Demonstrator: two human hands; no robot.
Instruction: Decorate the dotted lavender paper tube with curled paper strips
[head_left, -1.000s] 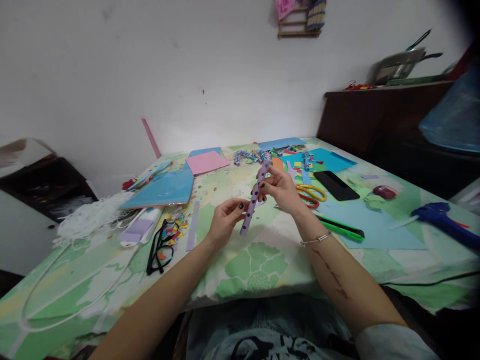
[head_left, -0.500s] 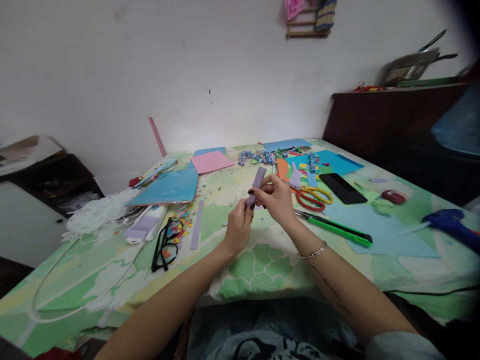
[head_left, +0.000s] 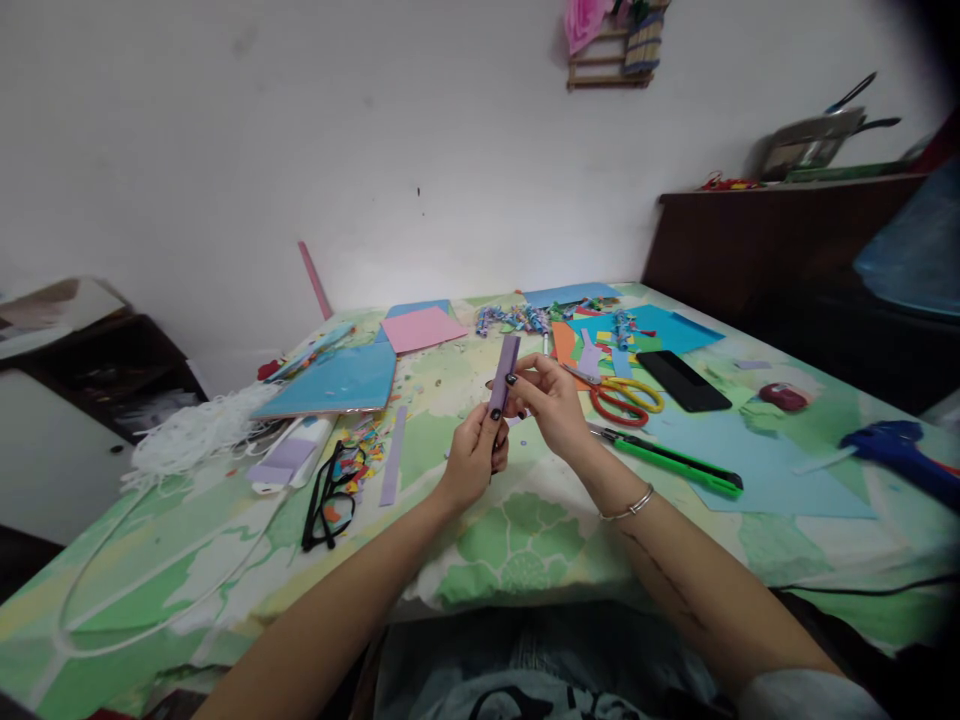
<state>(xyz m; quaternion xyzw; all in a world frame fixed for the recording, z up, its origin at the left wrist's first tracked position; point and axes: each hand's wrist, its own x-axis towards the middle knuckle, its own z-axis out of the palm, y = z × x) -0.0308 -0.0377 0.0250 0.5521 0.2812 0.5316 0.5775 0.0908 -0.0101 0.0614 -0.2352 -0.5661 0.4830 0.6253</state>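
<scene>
A purple paper strip [head_left: 508,362] stands nearly upright between my hands, above the middle of the table. My left hand [head_left: 474,450] is closed round its lower end, thumb on the front. Higher up, the thumb and fingers of my right hand [head_left: 551,402] pinch its right edge. Scissors [head_left: 622,400] with red and yellow handles lie just beyond my right hand. Near my right wrist is a green box cutter [head_left: 679,463]. A flat purple strip [head_left: 393,456] rests on the cloth to the left of my left hand.
Black glasses [head_left: 330,497] lie by colourful paper scraps on the left, near a white cord bundle [head_left: 199,430]. Blue [head_left: 337,378] and pink sheets [head_left: 424,328] are farther back. On the right are a black phone [head_left: 684,380], a light blue sheet [head_left: 787,470] and a blue glue gun [head_left: 904,455].
The purple strip has turned more upright and shows its front face more fully. My right hand has shifted its pinch slightly along the edge; my left hand still holds the bottom.
</scene>
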